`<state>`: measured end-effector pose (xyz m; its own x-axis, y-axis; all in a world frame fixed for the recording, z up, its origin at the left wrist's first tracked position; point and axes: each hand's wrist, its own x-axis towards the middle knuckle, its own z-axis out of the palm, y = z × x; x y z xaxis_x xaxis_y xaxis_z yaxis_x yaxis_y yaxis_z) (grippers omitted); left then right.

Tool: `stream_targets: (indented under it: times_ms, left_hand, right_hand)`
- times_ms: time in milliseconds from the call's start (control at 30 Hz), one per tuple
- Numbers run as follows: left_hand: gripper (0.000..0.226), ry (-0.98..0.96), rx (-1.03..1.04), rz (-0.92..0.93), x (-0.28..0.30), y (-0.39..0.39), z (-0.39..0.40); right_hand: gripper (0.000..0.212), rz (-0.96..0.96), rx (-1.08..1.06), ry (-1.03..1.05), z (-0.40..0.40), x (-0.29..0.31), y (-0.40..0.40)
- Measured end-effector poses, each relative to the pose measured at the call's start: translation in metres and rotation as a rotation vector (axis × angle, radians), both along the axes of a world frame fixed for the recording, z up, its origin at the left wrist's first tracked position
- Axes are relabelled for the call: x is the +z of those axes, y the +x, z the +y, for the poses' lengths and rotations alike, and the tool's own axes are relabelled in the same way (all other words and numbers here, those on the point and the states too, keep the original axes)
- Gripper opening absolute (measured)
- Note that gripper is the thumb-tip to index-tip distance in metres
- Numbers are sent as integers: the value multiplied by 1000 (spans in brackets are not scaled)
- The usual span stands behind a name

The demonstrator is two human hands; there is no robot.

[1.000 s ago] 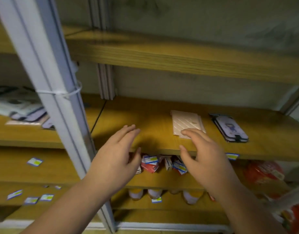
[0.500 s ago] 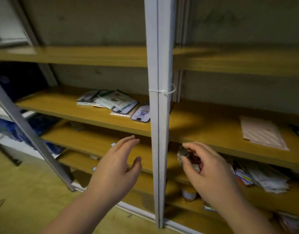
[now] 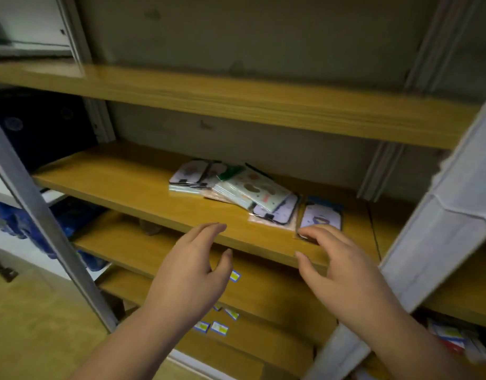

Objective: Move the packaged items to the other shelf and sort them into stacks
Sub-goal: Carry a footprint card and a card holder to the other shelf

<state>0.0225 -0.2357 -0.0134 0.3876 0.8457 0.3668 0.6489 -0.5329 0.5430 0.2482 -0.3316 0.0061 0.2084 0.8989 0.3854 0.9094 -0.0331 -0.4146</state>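
Whereas half a second ago framed a white upright post dead centre with packaged items lying left of it, now shows that post (image 3: 439, 242) swung out to the right edge and the pile brought near centre. Both hands now raised closer to the middle shelf (image 3: 126, 185) than before.

Left hand (image 3: 189, 278): open grip, fingers straight and loosely spread, holding nothing, hovering at the shelf's near edge. Right hand (image 3: 343, 272): open grip too, fingers slightly bent, fingertips (image 3: 309, 233) at or just over the near corner of the single packaged item (image 3: 321, 218), a pale lilac card with a blue top; actual contact too blurred to tell. No longer bunched in front of the lower shelf as earlier.

On the middle shelf: loose pile of packaged items (image 3: 236, 187), overlapping and fanned, pale green packs on top, lilac ones at far left and near right, just left of the single item. Upper shelf (image 3: 236, 105) with nothing seen on its front edge. On the lower shelves: small blue-and-yellow labels (image 3: 211, 326) scattered near the front. At bottom right, behind the post: red and white packets (image 3: 452, 338), blurred. At far left: dark blue goods (image 3: 30, 220).
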Motion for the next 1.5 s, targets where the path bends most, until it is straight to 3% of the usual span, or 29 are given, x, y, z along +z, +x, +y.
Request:
stream_targets:
  times_ms: [233, 367, 533, 633, 767, 933, 1067, 1133, 1200, 1300, 1500]
  left_hand:
    - [50, -82, -110, 99, -8, 0, 124]
    - [54, -15, -53, 141, 7, 38, 183]
    - [96, -136, -28, 497, 8, 91, 235]
    - [111, -138, -22, 555, -2, 105, 244]
    - [110, -224, -63, 376, -4, 102, 267]
    - [83, -295, -33, -131, 4, 82, 275]
    - [80, -281, -9, -360, 6, 69, 267]
    - [80, -430, -21, -542, 9, 65, 263]
    - [58, -619, -45, -744, 14, 58, 259]
    - [15, -770, -23, -877, 19, 43, 253]
    - [19, -960, -127, -1014, 15, 15, 230]
  right_hand:
    - [43, 34, -103, -38, 75, -5, -24]
    - [46, 31, -190, -47, 83, -9, -23]
    - [48, 52, -260, -75, 88, -12, -19]
    - [47, 47, -285, -69, 86, -13, -20]
    - [47, 49, -324, -78, 80, -18, -21]
    - [48, 64, -319, -113, 76, -22, -21]
    - [48, 86, -317, -115, 84, -26, -21]
    - [47, 91, -316, -121, 90, -29, -22]
    - [47, 97, -304, -128, 94, -32, -24]
    - [46, 107, -307, -121, 104, -37, -23]
    - [38, 59, -547, -208, 134, -31, 5]
